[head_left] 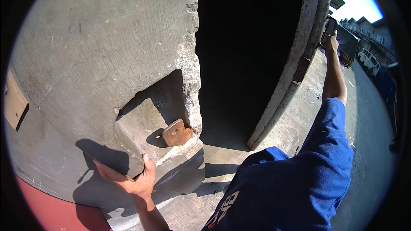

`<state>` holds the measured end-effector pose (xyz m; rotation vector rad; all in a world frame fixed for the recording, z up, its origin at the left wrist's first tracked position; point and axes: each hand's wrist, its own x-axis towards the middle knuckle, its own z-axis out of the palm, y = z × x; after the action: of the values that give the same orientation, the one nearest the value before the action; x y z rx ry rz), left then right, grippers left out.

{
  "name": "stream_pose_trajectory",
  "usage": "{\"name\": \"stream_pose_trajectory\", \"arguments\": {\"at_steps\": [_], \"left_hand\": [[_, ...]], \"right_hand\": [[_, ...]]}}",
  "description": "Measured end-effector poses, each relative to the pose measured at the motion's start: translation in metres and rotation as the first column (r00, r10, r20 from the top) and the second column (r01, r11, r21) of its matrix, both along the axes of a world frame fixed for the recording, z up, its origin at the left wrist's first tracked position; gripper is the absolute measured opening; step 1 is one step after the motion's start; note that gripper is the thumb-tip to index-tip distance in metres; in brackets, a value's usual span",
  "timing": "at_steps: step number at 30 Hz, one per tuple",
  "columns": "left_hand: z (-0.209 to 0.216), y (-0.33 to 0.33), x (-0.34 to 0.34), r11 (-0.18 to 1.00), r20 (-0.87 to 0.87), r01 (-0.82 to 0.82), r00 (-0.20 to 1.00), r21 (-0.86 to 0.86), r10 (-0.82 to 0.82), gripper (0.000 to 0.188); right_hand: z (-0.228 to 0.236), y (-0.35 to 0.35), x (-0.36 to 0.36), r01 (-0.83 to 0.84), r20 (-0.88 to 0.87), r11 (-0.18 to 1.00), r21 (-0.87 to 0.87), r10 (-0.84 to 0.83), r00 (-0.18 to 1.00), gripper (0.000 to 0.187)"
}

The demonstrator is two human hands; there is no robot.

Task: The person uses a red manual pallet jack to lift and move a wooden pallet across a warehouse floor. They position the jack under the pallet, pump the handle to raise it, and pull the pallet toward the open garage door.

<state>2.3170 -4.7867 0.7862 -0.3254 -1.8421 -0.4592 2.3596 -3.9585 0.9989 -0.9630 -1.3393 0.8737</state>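
At the lower left, my left hand [132,180] is raised before the grey wall, its thumb up and its fingers behind a dark flat object [112,159]. That object looks like a phone, though it blends with shadow and its exact outline is unclear. My right arm stretches far out to the upper right. There my right hand [331,43] is closed around another dark, narrow rectangular object [330,26], too small to name for certain. A rusty metal block [177,133] with a hole sits on the ledge of a wall recess, just above and right of my left hand, apart from it.
A dark doorway [248,55] opens between the broken wall edge [191,68] and a worn door frame [295,64]. A wooden board [13,98] is at the far left, above a red band [51,201]. Outside at right, a white van [369,60] stands along the road.
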Motion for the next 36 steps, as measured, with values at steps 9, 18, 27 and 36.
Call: {"name": "stream_pose_trajectory", "arguments": {"at_steps": [9,18,27,36], "left_hand": [[-0.006,-0.014,-0.003,0.984,0.091,0.023,0.995,0.178,-0.039,0.099],[-0.031,0.108,0.040,0.947,0.213,0.069,0.967,0.314,-0.141,0.081],[-0.108,0.251,0.114,0.812,0.586,0.167,0.613,0.559,-0.530,0.066],[-0.053,0.433,0.044,0.466,0.502,0.576,0.107,0.672,-0.858,0.032]], "right_hand": [[-0.015,-0.060,-0.038,-0.271,-0.296,0.958,0.092,0.286,0.911,0.065],[-0.011,-0.047,0.006,-0.424,-0.287,0.906,0.024,0.412,0.865,0.062],[-0.011,-0.058,0.010,-0.434,-0.246,0.895,0.108,0.447,0.860,0.058],[-0.023,-0.063,0.019,-0.364,-0.119,0.898,0.246,0.401,0.908,0.042]]}}
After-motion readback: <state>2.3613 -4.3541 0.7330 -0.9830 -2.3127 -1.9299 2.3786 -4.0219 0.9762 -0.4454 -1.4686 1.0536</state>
